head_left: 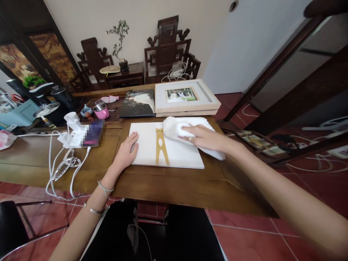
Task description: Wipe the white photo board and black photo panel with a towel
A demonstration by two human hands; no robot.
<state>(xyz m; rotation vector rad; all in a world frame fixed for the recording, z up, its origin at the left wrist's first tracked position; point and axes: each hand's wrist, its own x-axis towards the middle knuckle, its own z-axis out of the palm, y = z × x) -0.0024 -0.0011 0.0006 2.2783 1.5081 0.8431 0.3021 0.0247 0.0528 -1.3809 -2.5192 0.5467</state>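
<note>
A white panel (143, 152) lies flat on the wooden table, bearing a gold A-shaped figure (157, 150) with a small oval opening. My left hand (127, 149) rests flat on the panel's left edge, fingers stretched out and nothing held. Over the panel's right half, my right hand (198, 136) is closed on a bunched white cloth (172, 131). This cloth lies across the panel's upper right part and covers it there; a loose end hangs past the right edge. The right hand looks slightly blurred.
Behind the panel are a framed photo (181, 95) in a pale wooden box frame and a dark picture panel (138, 103). To the left stand a pink cup (101, 111), a white power strip (77, 137) with cables, a clear hair claw (65, 165) and a blue bin (19, 112).
</note>
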